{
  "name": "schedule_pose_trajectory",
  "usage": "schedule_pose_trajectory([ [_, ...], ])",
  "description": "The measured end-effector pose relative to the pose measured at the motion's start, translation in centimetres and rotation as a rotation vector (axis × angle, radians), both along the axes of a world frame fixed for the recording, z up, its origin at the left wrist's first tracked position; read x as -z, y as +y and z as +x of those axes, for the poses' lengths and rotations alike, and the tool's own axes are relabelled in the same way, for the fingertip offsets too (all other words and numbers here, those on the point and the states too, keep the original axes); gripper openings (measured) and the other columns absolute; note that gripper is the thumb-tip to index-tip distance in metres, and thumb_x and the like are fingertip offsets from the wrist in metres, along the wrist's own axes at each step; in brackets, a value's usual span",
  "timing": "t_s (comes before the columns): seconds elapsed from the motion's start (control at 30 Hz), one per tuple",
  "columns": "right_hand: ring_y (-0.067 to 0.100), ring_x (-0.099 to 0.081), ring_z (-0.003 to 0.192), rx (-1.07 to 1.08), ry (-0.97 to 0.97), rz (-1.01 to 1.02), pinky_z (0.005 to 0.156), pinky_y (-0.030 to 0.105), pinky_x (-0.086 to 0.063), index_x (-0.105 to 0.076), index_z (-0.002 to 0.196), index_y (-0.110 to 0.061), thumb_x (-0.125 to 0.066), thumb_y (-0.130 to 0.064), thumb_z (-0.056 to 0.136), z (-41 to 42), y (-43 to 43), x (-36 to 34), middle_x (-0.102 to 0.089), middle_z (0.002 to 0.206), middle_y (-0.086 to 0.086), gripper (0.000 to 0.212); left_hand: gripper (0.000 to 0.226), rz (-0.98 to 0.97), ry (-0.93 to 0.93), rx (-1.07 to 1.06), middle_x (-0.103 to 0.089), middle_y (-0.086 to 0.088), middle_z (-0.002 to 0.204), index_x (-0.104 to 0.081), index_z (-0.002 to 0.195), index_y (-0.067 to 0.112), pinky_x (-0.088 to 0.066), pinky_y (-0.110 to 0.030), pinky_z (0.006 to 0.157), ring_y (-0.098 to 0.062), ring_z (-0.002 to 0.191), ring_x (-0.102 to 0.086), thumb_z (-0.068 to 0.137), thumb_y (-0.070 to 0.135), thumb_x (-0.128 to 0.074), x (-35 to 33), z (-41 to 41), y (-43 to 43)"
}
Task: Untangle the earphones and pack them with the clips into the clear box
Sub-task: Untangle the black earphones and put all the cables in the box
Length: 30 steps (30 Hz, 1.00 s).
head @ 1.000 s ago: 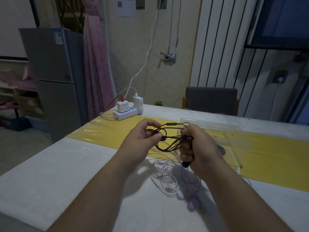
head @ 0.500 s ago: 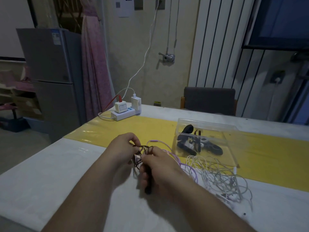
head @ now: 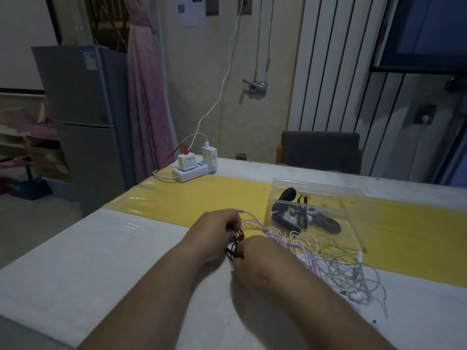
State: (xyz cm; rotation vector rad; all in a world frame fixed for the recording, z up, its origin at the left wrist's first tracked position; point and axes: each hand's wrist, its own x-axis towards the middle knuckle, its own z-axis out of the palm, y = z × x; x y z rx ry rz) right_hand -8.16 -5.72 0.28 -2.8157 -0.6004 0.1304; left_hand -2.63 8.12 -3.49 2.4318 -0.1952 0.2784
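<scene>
1. Head view: the left hand (head: 217, 228) and right hand (head: 255, 258) meet low over the table (head: 101, 261). Both are closed on the black earphones (head: 233, 245), which are bunched into a small coil between them.
2. The left fingers pinch the cord from above. The right hand wraps the coil's lower end, with its fingertips hidden under the knuckles. The tight hold probably keeps the coil from springing loose before packing.
3. Purple earphones (head: 278, 236) fan out just right of the hands and run into the white earphones (head: 338, 263), a loose heap beside the right wrist. These two look not yet separated.
4. The clear box (head: 318, 185) stands open on the yellow runner (head: 202, 195), just beyond the heap and so within easy reach. Dark clips (head: 288, 213) lie inside it.
5. The step in hand looks like finishing the black coil, which would then go into the box. The purple strands lie close against the hands and could snag.
</scene>
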Motion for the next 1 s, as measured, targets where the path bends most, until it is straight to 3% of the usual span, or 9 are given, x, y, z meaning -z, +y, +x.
schedule_pose_trajectory([
  [0.07,0.027,-0.049,0.086,-0.014,0.025,-0.039,0.067,0.024,-0.029,-0.061,0.105,-0.009,-0.047,-0.014,0.096,-0.2,0.0,-0.6,-0.061,0.108,0.016,0.018,0.026,0.035,-0.011,0.012,-0.063,0.011,0.074,-0.063,0.078,0.027,-0.043,-0.021,0.063,-0.013,0.075,-0.059,0.079,0.0,-0.061,0.0,-0.1,0.3],
  [0.13,0.03,-0.054,0.09,0.0,-0.01,-0.045,0.067,0.024,-0.029,-0.062,0.104,-0.009,-0.047,-0.018,0.097,-0.3,-0.3,-1.0,-0.063,0.106,0.015,0.019,0.026,0.047,-0.013,0.014,-0.064,0.01,0.075,-0.067,0.081,0.023,-0.042,-0.018,0.061,-0.012,0.074,-0.06,0.078,-0.002,-0.059,0.0,-0.2,0.4],
  [0.27,0.027,-0.046,0.076,0.108,-0.217,-0.058,0.064,0.027,-0.033,-0.049,0.079,-0.018,-0.052,-0.026,0.094,-0.4,-0.8,-1.7,-0.046,0.074,0.005,0.017,0.026,0.071,-0.038,0.009,-0.068,0.003,0.083,-0.068,0.082,0.021,-0.044,-0.024,0.066,-0.016,0.079,-0.06,0.077,-0.002,-0.057,0.1,-0.2,0.4],
  [0.47,0.026,-0.054,0.075,0.181,-0.344,0.072,0.06,0.029,-0.036,-0.059,0.083,-0.016,-0.045,-0.034,0.094,0.7,-1.8,-1.9,-0.06,0.083,0.005,0.026,0.016,0.129,-0.034,-0.005,-0.05,0.004,0.094,-0.067,0.078,0.027,-0.036,-0.026,0.071,-0.013,0.085,-0.051,0.081,0.012,-0.071,0.2,-0.6,-0.4],
  [0.57,0.027,-0.056,0.076,0.257,-0.321,0.186,0.059,0.03,-0.036,-0.054,0.08,-0.016,-0.045,-0.031,0.091,1.5,-2.6,-1.8,-0.059,0.081,0.004,0.021,0.029,0.042,0.05,-0.074,-0.053,-0.003,0.095,-0.064,0.065,0.035,-0.043,-0.029,0.067,-0.016,0.081,-0.056,0.077,0.01,-0.074,-0.5,-0.9,-0.3],
  [0.7,0.026,-0.055,0.08,0.309,-0.252,0.161,0.058,0.027,-0.036,-0.065,0.096,-0.02,-0.044,-0.03,0.087,2.4,-4.4,-2.6,-0.067,0.096,0.005,0.024,0.02,-0.163,0.168,-0.193,-0.06,-0.01,0.088,-0.06,0.073,0.02,-0.038,-0.029,0.057,-0.027,0.076,-0.055,0.077,0.0,-0.06,-1.5,-1.0,-0.4],
  [0.8,0.027,-0.057,0.086,0.331,-0.229,0.138,0.065,0.028,-0.039,-0.069,0.103,-0.024,-0.046,-0.029,0.086,2.6,-6.1,-2.7,-0.069,0.103,0.002,0.029,0.005,-0.163,0.147,-0.317,-0.055,-0.01,0.091,-0.046,0.08,0.018,-0.043,-0.037,0.066,-0.031,0.081,-0.053,0.084,0.019,-0.049,-1.5,-1.5,-0.4],
  [0.9,0.028,-0.059,0.077,0.408,-0.272,0.074,0.064,0.03,-0.042,-0.068,0.092,-0.02,-0.047,-0.036,0.086,2.4,-8.2,-1.6,-0.066,0.087,0.003,0.028,0.035,0.043,0.186,-0.358,-0.053,-0.011,0.103,-0.045,0.098,0.018,-0.045,-0.042,0.083,-0.035,0.097,-0.054,0.094,0.052,-0.039,-1.2,-2.3,-1.2],
  [1.0,0.029,-0.063,0.087,0.505,-0.328,0.029,0.067,0.032,-0.047,-0.068,0.104,-0.023,-0.043,-0.046,0.087,2.1,-10.8,-0.5,-0.067,0.097,0.003,0.038,0.056,0.128,0.222,-0.341,-0.052,-0.018,0.119,-0.041,0.123,0.016,-0.042,-0.041,0.087,-0.038,0.11,-0.052,0.094,0.063,-0.03,-1.2,-2.2,-2.6],
])
